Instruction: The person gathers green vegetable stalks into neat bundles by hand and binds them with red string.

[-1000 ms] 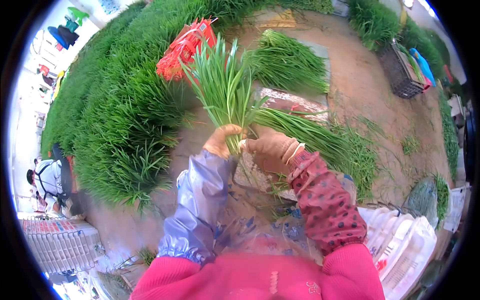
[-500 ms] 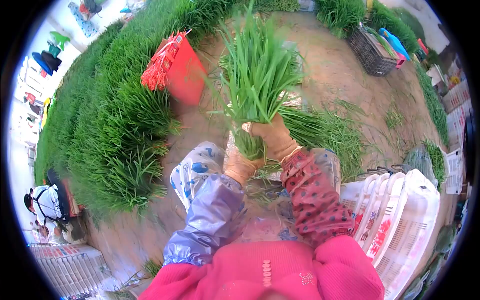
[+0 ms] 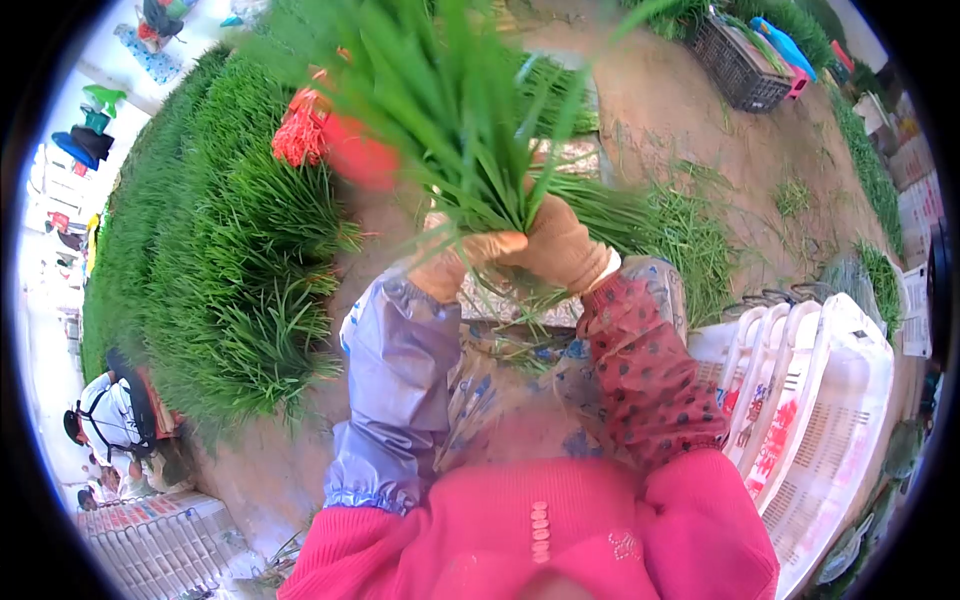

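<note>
A bunch of long green leaves (image 3: 470,150) fans up and away from me, its tips blurred near the camera. Both hands wear tan gloves. My right hand (image 3: 560,245) is closed round the lower end of the bunch. Against its base, on the left, my left hand (image 3: 450,262) has its fingers pressed to the stalks beside the other glove. More cut leaves (image 3: 610,215) lie behind my right hand, next to a low board (image 3: 575,160) that is partly hidden by the bunch.
Dense green bundles (image 3: 230,230) stand at the left, by a red box (image 3: 360,150) with red ties. White crates (image 3: 800,400) are at the right, more crates (image 3: 165,540) lower left. A dark crate (image 3: 740,65) stands at the back right. A person (image 3: 110,415) is at far left.
The bunch has come up nearer the camera and spread to the left. My left hand has moved up from below the stalks to the left of my right hand.
</note>
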The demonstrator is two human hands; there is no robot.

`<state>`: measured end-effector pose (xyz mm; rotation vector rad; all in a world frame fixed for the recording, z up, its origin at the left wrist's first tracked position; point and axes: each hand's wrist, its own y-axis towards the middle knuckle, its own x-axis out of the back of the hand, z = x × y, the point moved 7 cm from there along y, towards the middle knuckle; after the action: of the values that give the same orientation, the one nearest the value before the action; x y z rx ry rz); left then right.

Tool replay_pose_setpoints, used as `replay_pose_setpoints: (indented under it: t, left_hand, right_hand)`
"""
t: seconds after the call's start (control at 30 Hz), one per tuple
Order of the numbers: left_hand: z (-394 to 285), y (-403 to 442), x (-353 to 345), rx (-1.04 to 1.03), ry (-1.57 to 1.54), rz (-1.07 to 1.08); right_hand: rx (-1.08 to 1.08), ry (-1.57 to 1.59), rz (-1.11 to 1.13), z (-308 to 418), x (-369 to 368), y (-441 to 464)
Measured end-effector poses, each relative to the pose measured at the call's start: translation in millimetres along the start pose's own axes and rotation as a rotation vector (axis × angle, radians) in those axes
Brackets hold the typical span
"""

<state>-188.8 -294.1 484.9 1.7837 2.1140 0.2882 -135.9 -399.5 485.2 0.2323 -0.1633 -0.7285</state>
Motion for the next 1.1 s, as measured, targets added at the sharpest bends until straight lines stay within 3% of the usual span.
replay_pose_setpoints:
  t: [0.07,0.13,0.2,0.27,0.33,0.4,0.43,0.5,0.6,0.63,0.67,0.7,0.73,0.8,0.83,0.87,0.97,1.03,1.07,1.1]
  left_hand:
    - [20,-3,8,0.065,0.125,-0.005]
    - [83,-24,27,0.421,0.123,-0.114]
    - [91,-29,22,0.355,0.168,-0.149]
    - [105,-36,19,0.408,-0.262,-0.252]
    - [117,-30,11,0.490,-0.350,-0.193]
    - [76,-18,2,0.104,-0.025,-0.043]
    - [82,-16,4,0.155,-0.049,-0.064]
    - [95,-13,9,0.257,-0.100,-0.110]
    - [86,-12,-1,0.100,0.435,0.065]
    - [103,-16,2,0.402,-0.287,-0.069]
    - [103,-17,-4,0.531,-0.658,-0.108]
    - [101,-20,-11,0.667,-1.018,-0.200]
    - [90,-21,1,0.610,-0.503,-0.195]
    - [50,-26,17,0.438,0.518,-0.164]
    - [29,-30,23,0.324,0.610,-0.198]
    - [9,-38,24,0.311,0.499,-0.250]
    - [-45,-49,20,0.264,0.598,-0.352]
    - [-53,-55,-2,0.252,-0.006,-0.204]
    - [-54,-59,-24,0.351,-0.239,-0.142]
    - [-50,-66,-49,0.479,-0.404,0.144]
  right_hand:
    - [-0.092,-0.329,0.159,-8,0,1]
    - [-0.230,-0.396,0.191,-23,8,2]
    - [-0.434,-0.536,0.367,-46,7,2]
    - [-0.410,-0.472,0.395,-35,18,-3]
    - [-0.380,-0.381,0.404,-31,25,0]
    - [-0.187,-0.416,0.353,-43,25,7]
    - [-0.103,-0.435,0.313,-49,26,8]
    - [-0.216,-0.348,0.348,-8,20,12]
    - [-0.140,-0.316,0.166,13,6,11]
    - [-0.113,-0.358,0.004,-1,7,12]
    - [-0.083,-0.398,-0.159,8,9,14]
    - [-0.183,-0.441,-0.182,9,13,14]
    - [-0.285,-0.482,-0.201,12,16,13]
    - [-0.415,-0.273,-0.374,12,32,11]
    - [-0.326,-0.234,-0.379,14,38,13]
    - [-0.237,-0.193,-0.379,15,43,15]
    - [-0.099,-0.177,-0.247,-12,45,15]
    - [-0.155,-0.348,-0.280,-48,43,8]
    - [-0.142,-0.353,-0.269,-49,45,10]
    - [-0.199,-0.215,-0.352,-55,55,5]
